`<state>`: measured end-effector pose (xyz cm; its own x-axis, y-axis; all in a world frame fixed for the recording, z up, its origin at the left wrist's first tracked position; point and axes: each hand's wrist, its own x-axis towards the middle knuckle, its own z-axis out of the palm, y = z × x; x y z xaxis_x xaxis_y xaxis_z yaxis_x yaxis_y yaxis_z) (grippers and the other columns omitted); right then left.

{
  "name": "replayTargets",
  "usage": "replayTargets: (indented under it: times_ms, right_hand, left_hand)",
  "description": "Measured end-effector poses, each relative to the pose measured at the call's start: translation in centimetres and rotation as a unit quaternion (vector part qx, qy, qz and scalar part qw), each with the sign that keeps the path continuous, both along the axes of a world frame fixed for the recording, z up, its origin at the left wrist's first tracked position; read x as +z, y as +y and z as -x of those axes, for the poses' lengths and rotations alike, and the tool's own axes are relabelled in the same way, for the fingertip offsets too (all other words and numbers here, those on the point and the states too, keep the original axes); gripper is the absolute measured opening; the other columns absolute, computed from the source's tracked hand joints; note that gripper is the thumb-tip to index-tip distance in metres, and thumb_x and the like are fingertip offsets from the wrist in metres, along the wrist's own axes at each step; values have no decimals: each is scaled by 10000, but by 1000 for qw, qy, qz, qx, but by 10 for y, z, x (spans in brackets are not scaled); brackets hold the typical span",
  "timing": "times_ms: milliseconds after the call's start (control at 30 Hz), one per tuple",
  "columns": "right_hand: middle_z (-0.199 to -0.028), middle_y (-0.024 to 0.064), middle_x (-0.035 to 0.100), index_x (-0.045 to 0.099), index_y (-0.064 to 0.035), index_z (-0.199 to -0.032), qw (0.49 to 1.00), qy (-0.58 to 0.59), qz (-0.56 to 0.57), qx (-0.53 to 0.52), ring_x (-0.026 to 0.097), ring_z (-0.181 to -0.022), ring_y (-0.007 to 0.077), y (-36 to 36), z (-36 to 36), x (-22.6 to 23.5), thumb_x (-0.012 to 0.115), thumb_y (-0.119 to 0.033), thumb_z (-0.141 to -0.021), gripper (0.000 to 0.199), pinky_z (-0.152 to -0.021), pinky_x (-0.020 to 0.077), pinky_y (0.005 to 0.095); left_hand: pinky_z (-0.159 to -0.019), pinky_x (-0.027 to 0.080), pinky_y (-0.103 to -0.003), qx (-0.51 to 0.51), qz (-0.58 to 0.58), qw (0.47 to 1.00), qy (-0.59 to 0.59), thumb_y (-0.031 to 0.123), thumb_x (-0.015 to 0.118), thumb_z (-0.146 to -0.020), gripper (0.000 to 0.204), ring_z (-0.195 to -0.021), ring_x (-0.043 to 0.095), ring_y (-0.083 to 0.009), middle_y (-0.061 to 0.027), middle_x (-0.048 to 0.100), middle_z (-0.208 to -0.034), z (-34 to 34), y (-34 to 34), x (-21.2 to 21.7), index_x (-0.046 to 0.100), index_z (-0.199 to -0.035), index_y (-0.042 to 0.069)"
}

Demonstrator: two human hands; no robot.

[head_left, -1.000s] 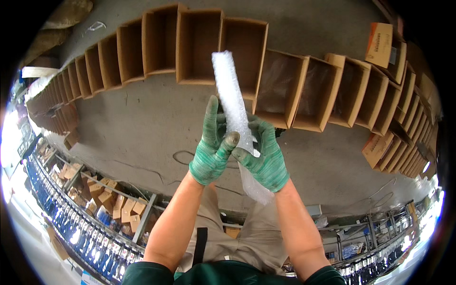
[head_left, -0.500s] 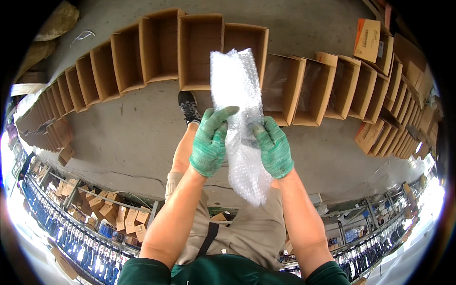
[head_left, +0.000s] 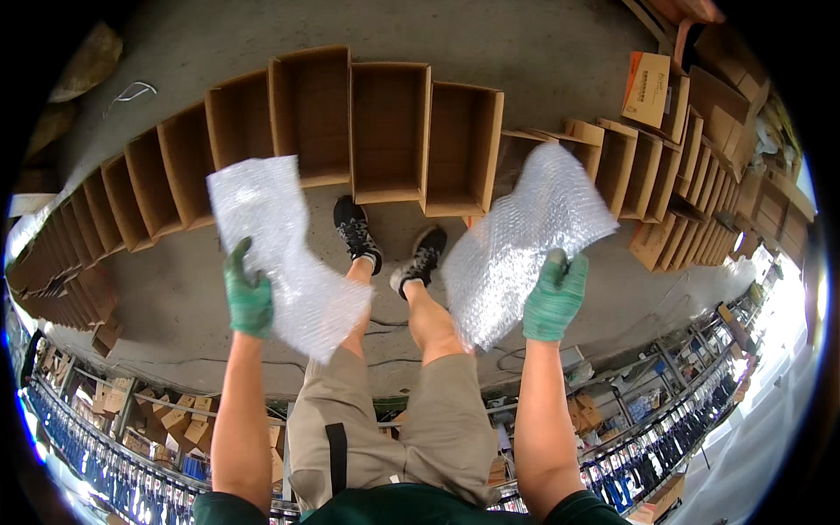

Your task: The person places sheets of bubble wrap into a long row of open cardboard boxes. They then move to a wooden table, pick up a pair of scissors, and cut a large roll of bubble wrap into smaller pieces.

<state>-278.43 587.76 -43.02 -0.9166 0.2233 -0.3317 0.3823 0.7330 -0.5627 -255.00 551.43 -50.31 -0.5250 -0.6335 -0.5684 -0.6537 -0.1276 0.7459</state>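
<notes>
Two sheets of bubble wrap hang in the air above the grey floor [head_left: 166,302], well apart from each other, one in front of each side of the body. The left sheet [head_left: 284,254] and the right sheet [head_left: 516,241] are clear and thin, and both look very light. They bend and curl freely, so they should handle as soft, floppy film with little stiffness: a hold at one spot leaves the far corners loose. The plastic looks smooth and may slide a little against the gloves, and the bubbles would likely pop under a hard squeeze. An edge or corner seems the best place to take hold, with a light pinch of thumb and fingers.

The left grip [head_left: 249,302], in a green glove, closes on the left sheet at its lower left edge, pinching the film with only a narrow gap between the digits; the rest of the sheet slants toward the legs. The right grip [head_left: 556,297], gloved likewise, pinches the right sheet along its lower right edge, thumb and finger nearly together; the fingers behind the film are hidden. The right sheet bows upward and outward from there.

Beyond the sheets stands a curved row of open cardboard boxes [head_left: 311,114], parts of which the film covers from view.
</notes>
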Motion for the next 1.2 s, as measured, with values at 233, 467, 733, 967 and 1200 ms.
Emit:
replayTargets:
  times_ms: [233, 467, 733, 967, 1200]
  right_hand:
    - [-1326, 235, 563, 599, 1, -1031, 933, 175, -125, 289, 584, -1170, 417, -75, 33, -188, 668, -133, -899, 200, -1000, 495, 466]
    - [-1409, 256, 478, 518, -32, -1324, 940, -15, -169, 297, 545, -1223, 440, -91, 67, -403, 582, -87, -899, 433, -992, 501, 495]
    - [-1400, 270, 515, 538, -48, -1366, 957, -140, 155, 200, 528, -1264, 433, -21, 61, -592, 490, -246, -994, 424, -1046, 464, 483]
    - [-1207, 220, 658, 599, -43, -1281, 958, -100, 64, 262, 644, -1097, 367, -73, 49, -338, 552, -179, -999, 317, -936, 519, 444]
    - [-1335, 149, 527, 488, -59, -1387, 870, -162, 287, 367, 552, -1215, 304, -112, -31, -59, 828, -167, -815, 675, -1016, 491, 411]
  left_hand:
    - [-1177, 269, -355, -12, 47, 993, -108, -203, 419, -763, 755, -1394, 393, -235, -98, 479, -1452, -57, -21, 2, 451, -1466, 70]
    - [-1205, 247, -390, 35, 62, 986, -154, -162, 478, -823, 702, -1428, 360, -248, -111, 437, -1516, -80, -6, -19, 416, -1485, 63]
    - [-1205, 268, -436, -75, 174, 959, -213, -4, 563, -908, 614, -1416, 367, -270, -100, 434, -1511, -44, -2, -50, 401, -1496, 62]
    - [-1207, 303, -478, -14, 77, 991, -104, 207, 700, -918, 678, -1466, 317, -314, -157, 350, -1581, 26, 46, -20, 378, -1499, 77]
    - [-1148, 364, -443, 7, -122, 984, 128, 159, 686, -936, 869, -1395, 390, -300, -164, 359, -1541, 107, 124, 4, 134, -1608, 138]
